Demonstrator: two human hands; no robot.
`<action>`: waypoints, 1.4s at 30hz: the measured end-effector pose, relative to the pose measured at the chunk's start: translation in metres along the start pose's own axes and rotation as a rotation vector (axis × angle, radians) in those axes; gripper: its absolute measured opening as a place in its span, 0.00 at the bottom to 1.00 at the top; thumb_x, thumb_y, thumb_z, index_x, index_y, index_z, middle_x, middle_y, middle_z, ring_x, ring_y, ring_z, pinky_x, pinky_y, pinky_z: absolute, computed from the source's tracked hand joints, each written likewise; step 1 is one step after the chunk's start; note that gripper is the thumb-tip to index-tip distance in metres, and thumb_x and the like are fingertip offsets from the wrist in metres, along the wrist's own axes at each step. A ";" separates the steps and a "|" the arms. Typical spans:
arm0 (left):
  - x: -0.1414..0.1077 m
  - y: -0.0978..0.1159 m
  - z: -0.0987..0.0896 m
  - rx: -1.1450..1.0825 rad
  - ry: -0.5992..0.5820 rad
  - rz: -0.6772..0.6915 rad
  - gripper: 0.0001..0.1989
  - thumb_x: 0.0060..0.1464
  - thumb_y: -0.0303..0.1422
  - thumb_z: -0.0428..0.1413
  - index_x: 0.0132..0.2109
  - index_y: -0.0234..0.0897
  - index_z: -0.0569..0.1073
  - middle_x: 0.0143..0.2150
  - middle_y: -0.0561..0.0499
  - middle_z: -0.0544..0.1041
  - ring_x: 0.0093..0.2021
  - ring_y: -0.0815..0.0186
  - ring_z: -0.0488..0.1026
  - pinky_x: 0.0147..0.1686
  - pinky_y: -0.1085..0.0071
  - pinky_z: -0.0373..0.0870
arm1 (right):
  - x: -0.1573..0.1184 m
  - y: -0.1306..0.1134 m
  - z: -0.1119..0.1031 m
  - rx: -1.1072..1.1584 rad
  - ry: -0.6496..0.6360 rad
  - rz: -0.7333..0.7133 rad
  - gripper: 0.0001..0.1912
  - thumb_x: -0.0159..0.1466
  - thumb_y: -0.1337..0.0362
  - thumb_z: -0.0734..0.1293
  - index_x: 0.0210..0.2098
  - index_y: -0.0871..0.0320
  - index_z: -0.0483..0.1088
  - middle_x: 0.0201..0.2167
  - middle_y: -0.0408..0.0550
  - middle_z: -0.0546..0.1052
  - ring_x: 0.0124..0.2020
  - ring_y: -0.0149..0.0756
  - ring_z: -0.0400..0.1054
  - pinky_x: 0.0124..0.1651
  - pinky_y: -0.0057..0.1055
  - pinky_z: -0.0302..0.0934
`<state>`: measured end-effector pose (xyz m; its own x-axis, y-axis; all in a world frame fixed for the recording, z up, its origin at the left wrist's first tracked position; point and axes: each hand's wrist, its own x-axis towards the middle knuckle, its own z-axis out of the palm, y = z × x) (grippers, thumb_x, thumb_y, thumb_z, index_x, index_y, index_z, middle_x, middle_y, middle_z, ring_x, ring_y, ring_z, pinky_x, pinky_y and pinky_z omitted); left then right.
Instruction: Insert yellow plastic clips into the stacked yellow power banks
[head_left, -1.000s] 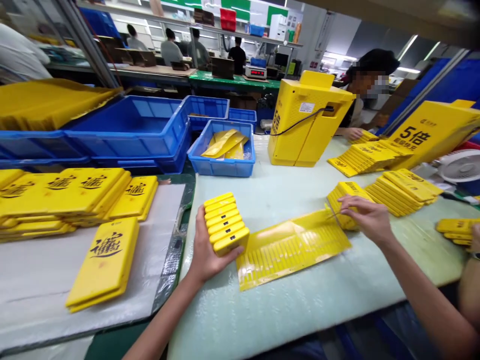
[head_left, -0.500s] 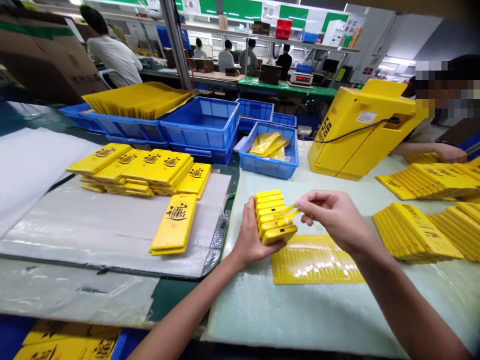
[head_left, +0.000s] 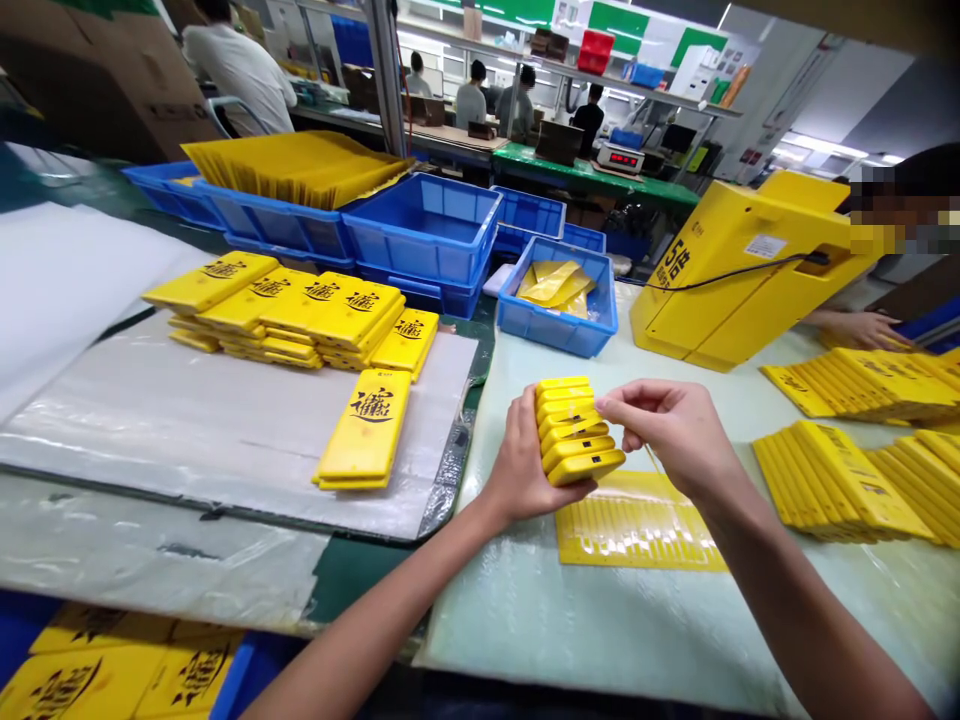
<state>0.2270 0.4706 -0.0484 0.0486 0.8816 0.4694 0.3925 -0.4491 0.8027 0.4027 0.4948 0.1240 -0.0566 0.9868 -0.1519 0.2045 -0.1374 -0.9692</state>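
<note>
My left hand (head_left: 521,465) is wrapped round a stack of several yellow slabs (head_left: 574,430), their narrow ends facing right. Thumb and forefinger of my right hand (head_left: 667,430) pinch a thin yellow strip (head_left: 652,458) at the upper right ends of the stack; part of the strip is hidden by the fingers. Beneath both hands lies a yellow sheet (head_left: 637,525) with rows of narrow strips on the pale mat. Two more slabs with black lettering (head_left: 365,430) rest one on the other, left of my left hand.
Piled yellow slabs (head_left: 300,310) stand at the left, leaning rows (head_left: 836,485) at the right. Behind are a small blue bin (head_left: 559,320) with yellow pieces, larger blue bins (head_left: 420,225) and a big yellow box (head_left: 742,270). A person's hand (head_left: 862,328) shows at far right.
The view has shifted somewhat. My right hand has come closer to the stack, and the strip that stretched between its fingers and the slabs is now mostly hidden.
</note>
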 end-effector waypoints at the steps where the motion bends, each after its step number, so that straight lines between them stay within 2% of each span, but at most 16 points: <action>1: 0.000 -0.001 0.000 0.005 -0.004 -0.002 0.75 0.47 0.59 0.77 0.83 0.38 0.39 0.79 0.25 0.57 0.81 0.25 0.58 0.80 0.25 0.60 | 0.000 0.000 0.000 -0.001 0.002 0.007 0.29 0.36 0.52 0.89 0.28 0.67 0.82 0.24 0.47 0.78 0.20 0.23 0.65 0.24 0.21 0.62; 8: -0.001 0.000 0.001 0.009 -0.004 0.001 0.75 0.47 0.57 0.78 0.83 0.40 0.38 0.80 0.26 0.57 0.81 0.26 0.58 0.80 0.26 0.59 | -0.003 -0.001 0.002 -0.020 0.015 0.056 0.25 0.37 0.53 0.85 0.22 0.66 0.77 0.19 0.47 0.73 0.19 0.23 0.63 0.23 0.20 0.57; 13: 0.001 0.002 0.000 0.013 -0.002 0.006 0.73 0.48 0.58 0.77 0.82 0.39 0.38 0.79 0.25 0.57 0.82 0.25 0.57 0.80 0.25 0.59 | -0.003 -0.006 0.004 -0.021 0.000 0.037 0.19 0.40 0.56 0.80 0.21 0.65 0.77 0.18 0.46 0.72 0.19 0.23 0.62 0.24 0.20 0.57; 18: 0.001 0.005 -0.001 0.010 0.009 0.017 0.72 0.49 0.60 0.76 0.82 0.39 0.40 0.77 0.27 0.60 0.79 0.28 0.62 0.79 0.27 0.62 | 0.002 -0.013 0.005 -0.122 -0.046 0.021 0.16 0.41 0.56 0.74 0.21 0.65 0.76 0.19 0.47 0.73 0.20 0.23 0.63 0.25 0.20 0.57; 23: 0.002 0.005 -0.001 0.030 0.012 0.027 0.72 0.49 0.62 0.75 0.82 0.39 0.40 0.78 0.27 0.59 0.78 0.28 0.62 0.79 0.26 0.61 | 0.011 -0.021 0.001 -0.229 -0.125 0.019 0.16 0.43 0.57 0.74 0.22 0.66 0.77 0.19 0.47 0.73 0.19 0.23 0.63 0.24 0.20 0.56; 28: 0.002 0.006 -0.002 0.031 0.006 0.022 0.72 0.50 0.62 0.75 0.82 0.39 0.39 0.78 0.27 0.60 0.78 0.28 0.61 0.79 0.27 0.61 | 0.016 -0.029 -0.003 -0.333 -0.179 0.031 0.13 0.44 0.58 0.74 0.21 0.64 0.77 0.16 0.45 0.70 0.17 0.23 0.61 0.22 0.21 0.51; 32: 0.002 0.005 -0.001 0.029 0.006 0.029 0.74 0.49 0.61 0.76 0.83 0.39 0.38 0.77 0.27 0.60 0.79 0.28 0.61 0.79 0.27 0.61 | 0.015 -0.025 -0.003 -0.301 -0.166 0.005 0.12 0.45 0.59 0.74 0.20 0.64 0.76 0.17 0.45 0.71 0.18 0.22 0.61 0.23 0.21 0.54; 36: 0.002 0.005 -0.001 0.021 0.012 0.017 0.75 0.48 0.59 0.77 0.83 0.40 0.39 0.77 0.28 0.60 0.79 0.29 0.62 0.79 0.27 0.61 | 0.015 -0.021 -0.001 -0.330 -0.150 -0.007 0.09 0.47 0.62 0.73 0.19 0.64 0.76 0.17 0.45 0.71 0.19 0.23 0.60 0.22 0.21 0.52; 42: 0.002 0.006 -0.001 0.018 0.011 -0.004 0.75 0.47 0.56 0.78 0.84 0.40 0.39 0.77 0.28 0.60 0.79 0.29 0.62 0.79 0.27 0.61 | 0.017 -0.031 0.001 -0.603 -0.131 -0.022 0.06 0.52 0.68 0.73 0.22 0.66 0.80 0.19 0.48 0.74 0.20 0.23 0.61 0.23 0.21 0.50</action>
<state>0.2285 0.4694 -0.0427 0.0365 0.8817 0.4705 0.4095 -0.4426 0.7977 0.3944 0.5160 0.1512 -0.1785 0.9649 -0.1927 0.7165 -0.0068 -0.6976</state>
